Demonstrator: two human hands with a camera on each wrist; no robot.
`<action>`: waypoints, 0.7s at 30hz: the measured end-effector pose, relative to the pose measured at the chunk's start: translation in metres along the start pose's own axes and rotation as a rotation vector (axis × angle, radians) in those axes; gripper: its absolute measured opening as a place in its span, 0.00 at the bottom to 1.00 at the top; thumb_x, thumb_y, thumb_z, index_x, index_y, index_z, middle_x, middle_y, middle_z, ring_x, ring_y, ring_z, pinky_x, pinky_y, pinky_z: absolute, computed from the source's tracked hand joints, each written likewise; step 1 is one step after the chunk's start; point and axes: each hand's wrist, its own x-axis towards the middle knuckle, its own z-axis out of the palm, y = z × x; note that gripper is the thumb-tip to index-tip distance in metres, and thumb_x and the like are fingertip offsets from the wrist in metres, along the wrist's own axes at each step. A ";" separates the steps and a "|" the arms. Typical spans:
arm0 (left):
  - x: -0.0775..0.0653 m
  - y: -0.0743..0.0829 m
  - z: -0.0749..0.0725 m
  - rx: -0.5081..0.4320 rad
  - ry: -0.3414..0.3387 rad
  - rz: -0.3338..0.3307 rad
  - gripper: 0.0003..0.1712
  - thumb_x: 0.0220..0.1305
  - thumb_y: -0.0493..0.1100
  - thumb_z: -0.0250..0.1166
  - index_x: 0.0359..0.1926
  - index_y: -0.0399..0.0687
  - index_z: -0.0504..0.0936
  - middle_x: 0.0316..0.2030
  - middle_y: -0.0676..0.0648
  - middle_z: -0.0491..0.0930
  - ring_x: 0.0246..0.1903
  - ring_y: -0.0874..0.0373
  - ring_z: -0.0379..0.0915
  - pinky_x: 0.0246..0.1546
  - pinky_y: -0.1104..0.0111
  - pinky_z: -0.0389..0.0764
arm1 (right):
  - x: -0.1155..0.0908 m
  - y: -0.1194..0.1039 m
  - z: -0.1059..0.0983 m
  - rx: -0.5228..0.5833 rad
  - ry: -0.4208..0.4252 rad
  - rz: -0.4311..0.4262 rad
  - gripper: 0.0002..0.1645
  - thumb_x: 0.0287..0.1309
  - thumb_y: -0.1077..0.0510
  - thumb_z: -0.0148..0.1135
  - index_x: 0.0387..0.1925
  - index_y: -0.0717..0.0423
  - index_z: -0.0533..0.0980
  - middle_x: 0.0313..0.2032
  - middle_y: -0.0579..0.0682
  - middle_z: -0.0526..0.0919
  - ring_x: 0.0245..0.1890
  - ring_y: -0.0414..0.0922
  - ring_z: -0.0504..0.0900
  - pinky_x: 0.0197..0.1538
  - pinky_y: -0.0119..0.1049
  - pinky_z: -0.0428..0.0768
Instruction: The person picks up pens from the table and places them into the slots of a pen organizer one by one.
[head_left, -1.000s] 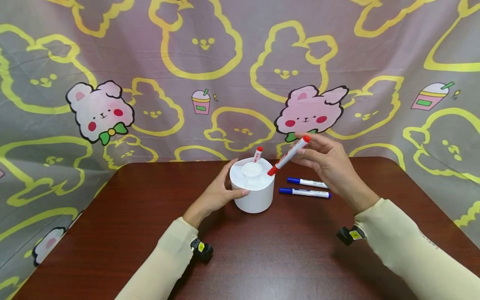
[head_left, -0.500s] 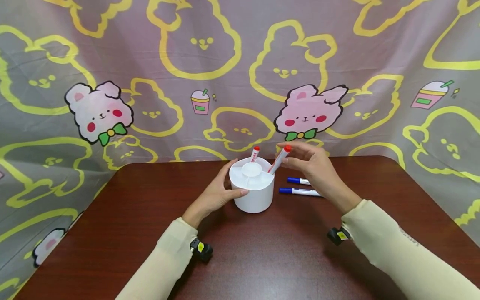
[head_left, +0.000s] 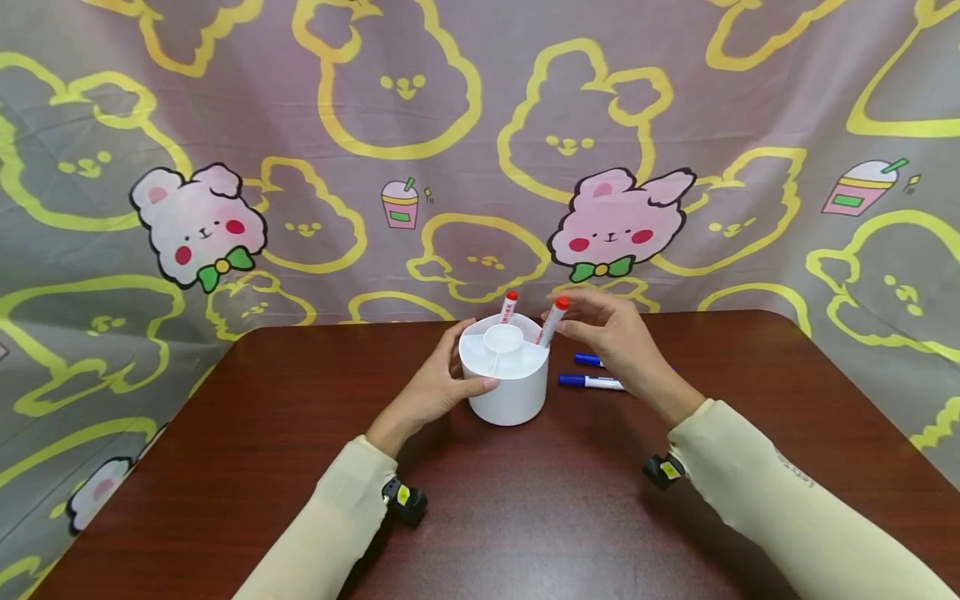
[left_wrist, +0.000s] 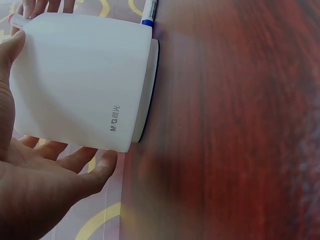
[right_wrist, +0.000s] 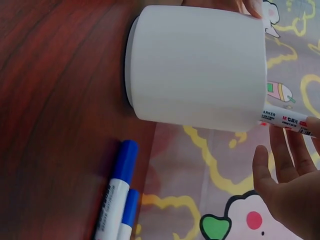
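Observation:
A round white pen holder (head_left: 508, 404) with compartments around a central cup stands upright on the table. My left hand (head_left: 430, 385) grips its left side, thumb on the front wall and fingers behind; the left wrist view shows the fingers curving along the wall (left_wrist: 82, 85). One red-capped marker (head_left: 508, 308) leans in a rear compartment. A second red-ended marker (head_left: 553, 323) stands in the right-hand compartment, its lower part hidden. My right hand (head_left: 622, 340) pinches that marker near its top, thumb on the barrel (right_wrist: 285, 119) in the right wrist view.
Two blue-capped whiteboard markers, a front one (head_left: 592, 382) and a rear one (head_left: 588, 360), lie to the right of the holder, partly behind my right hand. The dark wooden table (head_left: 525, 500) ends at a patterned cloth backdrop (head_left: 480, 167).
My right hand has moved left and down, tilting the red-ended marker more upright and lowering its end into the pen holder. The left hand has stayed put.

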 end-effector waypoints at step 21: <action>0.001 0.000 0.000 0.062 0.007 -0.020 0.62 0.60 0.41 0.78 0.84 0.57 0.48 0.77 0.47 0.61 0.74 0.47 0.60 0.75 0.46 0.63 | 0.002 0.020 0.014 -0.082 -0.008 0.000 0.15 0.65 0.66 0.68 0.52 0.66 0.82 0.51 0.64 0.87 0.43 0.39 0.85 0.45 0.29 0.82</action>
